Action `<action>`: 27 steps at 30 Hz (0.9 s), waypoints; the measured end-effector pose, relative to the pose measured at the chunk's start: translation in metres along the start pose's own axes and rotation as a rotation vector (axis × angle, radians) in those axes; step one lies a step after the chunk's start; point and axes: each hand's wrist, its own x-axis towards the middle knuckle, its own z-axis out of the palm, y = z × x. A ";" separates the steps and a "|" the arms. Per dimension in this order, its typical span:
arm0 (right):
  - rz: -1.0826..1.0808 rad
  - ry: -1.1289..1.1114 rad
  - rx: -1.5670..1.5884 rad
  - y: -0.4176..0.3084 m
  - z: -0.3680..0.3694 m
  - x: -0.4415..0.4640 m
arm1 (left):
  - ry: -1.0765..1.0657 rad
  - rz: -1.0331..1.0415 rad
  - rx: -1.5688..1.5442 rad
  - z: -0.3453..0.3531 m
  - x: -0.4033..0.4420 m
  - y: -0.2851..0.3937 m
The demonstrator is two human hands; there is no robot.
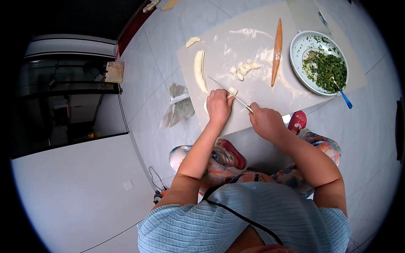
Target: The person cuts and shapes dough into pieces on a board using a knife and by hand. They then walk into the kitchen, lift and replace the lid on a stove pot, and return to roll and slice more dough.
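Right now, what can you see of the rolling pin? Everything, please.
The rolling pin is one slim piece, orange-brown and wooden by its look, thicker in the middle and tapering to narrow ends. It lies flat on the pale mat, between the small cut dough pieces and the bowl, touching neither. White flour is smeared on the mat beside it, and some looks to be on its lower half. Neither hand touches it. No damage shows at this size.

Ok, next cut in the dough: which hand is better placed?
Right, I'd say. The right hand holds the knife by its handle, blade at the dough; the left hand is right beside the dough, without a blade.
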 end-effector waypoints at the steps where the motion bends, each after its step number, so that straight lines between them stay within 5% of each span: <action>1: -0.006 0.002 -0.011 0.001 0.001 0.000 | -0.001 0.000 -0.001 0.002 0.000 -0.001; 19: -0.004 0.085 -0.093 0.018 0.014 0.006 | -0.131 0.062 -0.016 -0.016 -0.001 -0.045; 21: 0.031 0.119 -0.079 0.019 0.005 0.013 | -0.302 -0.309 -0.412 -0.017 0.005 -0.041; 24: 0.059 0.146 -0.033 0.010 -0.009 0.013 | -0.321 -0.398 -0.631 -0.004 0.013 -0.046; 27: 0.025 0.113 0.004 0.003 -0.007 0.011 | -0.264 -0.321 -0.455 0.003 0.014 -0.046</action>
